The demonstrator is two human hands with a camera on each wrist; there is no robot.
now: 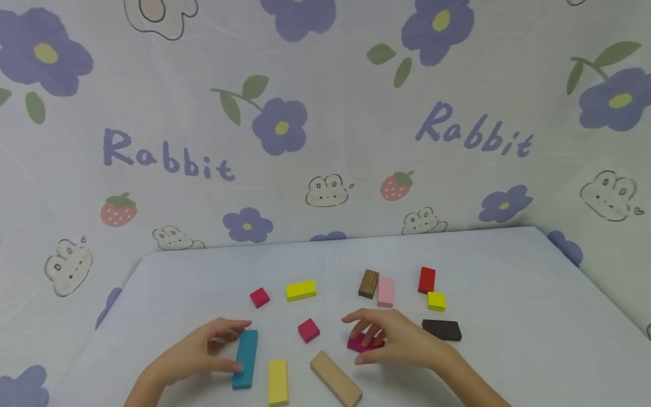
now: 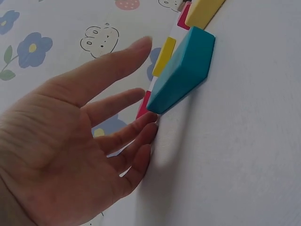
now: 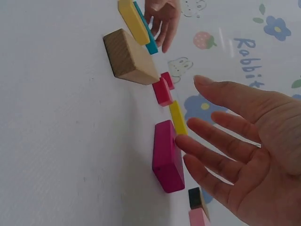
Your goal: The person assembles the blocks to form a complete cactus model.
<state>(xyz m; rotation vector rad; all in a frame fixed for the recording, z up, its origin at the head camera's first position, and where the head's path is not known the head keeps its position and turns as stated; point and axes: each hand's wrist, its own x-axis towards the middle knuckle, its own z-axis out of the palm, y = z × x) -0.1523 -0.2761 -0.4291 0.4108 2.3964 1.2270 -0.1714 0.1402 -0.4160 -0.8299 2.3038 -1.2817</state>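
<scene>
My left hand point(image 1: 195, 350) is beside a long teal block point(image 1: 246, 359) that lies flat, thumb and fingers spread apart. In the left wrist view the fingertips stay at the left side of that teal block point(image 2: 186, 70), with nothing held; whether they touch it I cannot tell. Over a magenta block point(image 1: 359, 342) hovers my right hand point(image 1: 402, 342), its fingers loosely bent and parted. The right wrist view has the magenta block point(image 3: 168, 157) lying on the table near the fingertips, not gripped. From the head, the fingers partly cover it.
Close in front lie a pale yellow block point(image 1: 278, 382) and a plain wooden block point(image 1: 335, 379). Two crimson cubes point(image 1: 308, 330) and a yellow block point(image 1: 301, 290) sit farther back. Rightward are brown point(image 1: 368, 284), pink point(image 1: 385, 291), red point(image 1: 426, 280), small yellow point(image 1: 436, 301) and black point(image 1: 441, 329) blocks.
</scene>
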